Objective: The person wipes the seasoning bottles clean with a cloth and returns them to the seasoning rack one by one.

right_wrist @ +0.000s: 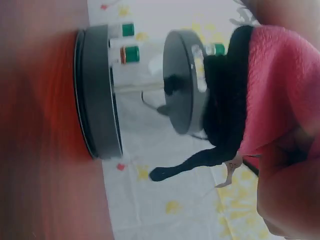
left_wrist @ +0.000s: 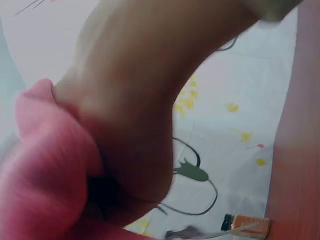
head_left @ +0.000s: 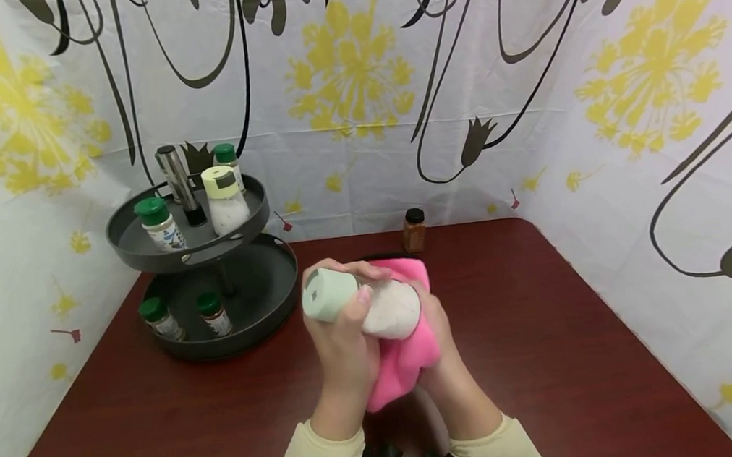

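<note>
In the head view my left hand (head_left: 344, 354) grips a white shaker bottle (head_left: 393, 309) with a pale green cap (head_left: 328, 295). The bottle is tilted, its cap pointing left. My right hand (head_left: 438, 324) holds a pink cloth (head_left: 410, 359) against the bottle's body; its fingers are mostly hidden behind the cloth. Seen from the right wrist, the pink cloth (right_wrist: 280, 90) has a dark part (right_wrist: 227, 95) with a loose dark strip hanging from it. Pink cloth (left_wrist: 45, 170) also fills the lower left of the left wrist view, beside a blurred hand.
A dark two-tier round stand (head_left: 245, 341) at the left holds several green-capped jars, a cream-capped shaker (head_left: 227, 204) and a silver cylinder (head_left: 179, 183). A black-capped brown spice jar (head_left: 414, 231) stands at the table's back edge, before a patterned curtain (head_left: 361, 178).
</note>
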A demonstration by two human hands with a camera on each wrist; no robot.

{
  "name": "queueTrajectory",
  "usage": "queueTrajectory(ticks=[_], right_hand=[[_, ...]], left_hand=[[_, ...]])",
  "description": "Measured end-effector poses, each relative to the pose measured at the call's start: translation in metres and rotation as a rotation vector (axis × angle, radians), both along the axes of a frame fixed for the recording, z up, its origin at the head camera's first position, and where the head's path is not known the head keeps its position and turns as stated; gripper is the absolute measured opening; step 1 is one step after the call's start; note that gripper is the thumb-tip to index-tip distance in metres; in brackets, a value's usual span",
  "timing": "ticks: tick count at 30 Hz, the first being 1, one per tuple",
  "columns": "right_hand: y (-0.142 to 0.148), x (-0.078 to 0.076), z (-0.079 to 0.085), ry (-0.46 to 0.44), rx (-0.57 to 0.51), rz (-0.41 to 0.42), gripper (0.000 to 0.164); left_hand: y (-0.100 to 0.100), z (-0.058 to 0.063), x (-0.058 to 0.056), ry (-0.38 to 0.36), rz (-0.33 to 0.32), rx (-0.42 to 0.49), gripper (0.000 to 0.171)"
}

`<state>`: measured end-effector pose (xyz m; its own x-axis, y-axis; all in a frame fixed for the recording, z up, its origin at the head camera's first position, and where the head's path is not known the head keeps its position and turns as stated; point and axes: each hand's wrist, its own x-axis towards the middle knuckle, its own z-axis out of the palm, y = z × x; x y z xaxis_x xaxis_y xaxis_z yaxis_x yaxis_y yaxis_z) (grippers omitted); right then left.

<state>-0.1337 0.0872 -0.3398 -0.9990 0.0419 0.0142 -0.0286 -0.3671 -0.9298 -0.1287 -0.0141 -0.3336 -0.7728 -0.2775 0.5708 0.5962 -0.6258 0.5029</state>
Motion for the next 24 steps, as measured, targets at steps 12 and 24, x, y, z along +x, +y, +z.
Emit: queueTrajectory(ticks=[12, 24], right_hand=[[0.011, 0.007, 0.023, 0.048, 0.032, -0.118, 0.036], [-0.004, 0.026, 0.005, 0.159, -0.084, 0.282, 0.041]], left_hand=[[-0.004, 0.011, 0.004, 0.036, 0.064, 0.000, 0.030], [-0.019, 0.004, -0.006, 0.111, 0.162, -0.047, 0.029]])
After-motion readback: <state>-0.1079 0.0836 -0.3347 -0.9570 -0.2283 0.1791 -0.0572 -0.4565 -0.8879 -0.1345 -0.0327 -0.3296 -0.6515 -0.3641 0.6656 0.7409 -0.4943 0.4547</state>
